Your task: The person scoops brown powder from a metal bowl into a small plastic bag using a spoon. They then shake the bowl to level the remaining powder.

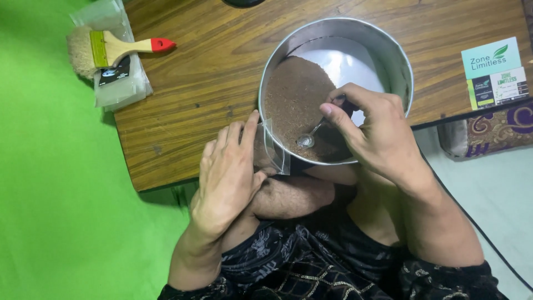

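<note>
- Two hands work at the round metal pan [397,61] on the wooden table [194,83].
- Your left hand [227,178], fingers together, grips a clear pouch [273,150] at the pan's seven o'clock.
- Your right hand [377,130] pinches a small spoon [308,138] over brown powder [294,94], five o'clock.

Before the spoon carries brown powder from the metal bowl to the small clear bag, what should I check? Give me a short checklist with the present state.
1. Right hand grips the spoon: ok.
2. Spoon bowl rests in the brown powder: ok.
3. Left hand holds the clear bag at the rim of the metal bowl: ok.
4. Bag mouth open wide enough: cannot tell.
5. Spoon is loaded: cannot tell.
6. Brush on the table lies away from the bowl: ok.
</note>
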